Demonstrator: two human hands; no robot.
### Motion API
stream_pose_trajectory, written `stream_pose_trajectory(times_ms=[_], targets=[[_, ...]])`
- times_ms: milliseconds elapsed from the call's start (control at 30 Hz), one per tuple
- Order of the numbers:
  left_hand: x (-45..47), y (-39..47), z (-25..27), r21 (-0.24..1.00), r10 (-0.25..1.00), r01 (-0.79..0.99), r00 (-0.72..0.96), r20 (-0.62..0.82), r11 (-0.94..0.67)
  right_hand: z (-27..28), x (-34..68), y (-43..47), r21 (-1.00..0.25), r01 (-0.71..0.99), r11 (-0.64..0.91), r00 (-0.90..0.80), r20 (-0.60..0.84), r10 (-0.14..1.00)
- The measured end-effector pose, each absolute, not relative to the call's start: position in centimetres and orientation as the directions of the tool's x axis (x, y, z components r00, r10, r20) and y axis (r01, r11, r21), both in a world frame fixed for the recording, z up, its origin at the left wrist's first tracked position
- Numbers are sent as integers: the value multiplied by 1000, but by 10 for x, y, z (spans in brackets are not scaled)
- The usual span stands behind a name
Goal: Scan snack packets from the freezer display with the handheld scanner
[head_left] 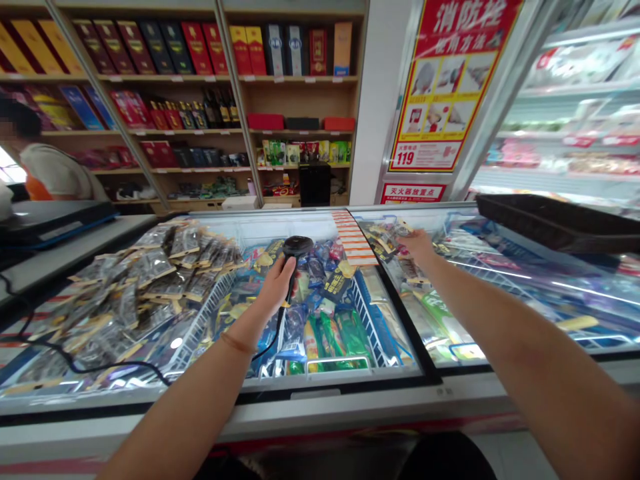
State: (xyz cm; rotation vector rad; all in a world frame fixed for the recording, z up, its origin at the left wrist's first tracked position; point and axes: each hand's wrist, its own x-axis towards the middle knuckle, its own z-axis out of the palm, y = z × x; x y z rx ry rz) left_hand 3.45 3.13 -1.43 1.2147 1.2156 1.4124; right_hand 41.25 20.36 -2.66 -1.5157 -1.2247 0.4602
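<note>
My left hand [281, 283] is wrapped round the handle of a black barcode scanner [298, 245], its cord trailing down past my wrist. It is above the freezer's uncovered middle section, where wrapped ice creams [327, 333] lie in white wire baskets. Farther right, my right hand [418, 244] reaches over the glass lid, its fingers closed on small packets [384, 235] that look clear and brown; the fingertips are partly hidden. A large heap of similar small packets [150, 267] covers the glass on the left.
A black tray [555, 220] rests on the freezer's right end. A black cable [90, 368] runs across the left glass. At left, a counter [130, 228] carries a flat dark device, with a person [55, 163] beyond it. Stocked shelves [295, 100] and a refrigerated display [575, 127] stand behind.
</note>
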Motion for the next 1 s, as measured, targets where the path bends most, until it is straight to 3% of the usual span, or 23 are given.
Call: stream_pose_trajectory(times_ms=[100,200,367,533,667,1000], targets=[[30,30,-14,988,979,-50,-153,138,-147,-13,385,202,-941,307,141,398,261,880],[28,25,-8,986,980,-45,-127,151,-158,-3,342,198,-922,280,267,247,338,908],[22,20,-4,984,976,-51,-142,164,-173,-15,265,182,-821,339,460,-73,464,883],[17,23,-9,984,976,-55,-147,160,-170,-41,241,170,-787,433,439,-218,381,898],[19,26,-12,984,981,-53,-110,161,-167,-35,242,171,-803,418,426,-224,363,904],[22,24,-14,982,981,-71,-99,166,-174,-15,198,168,-840,219,497,43,517,855]])
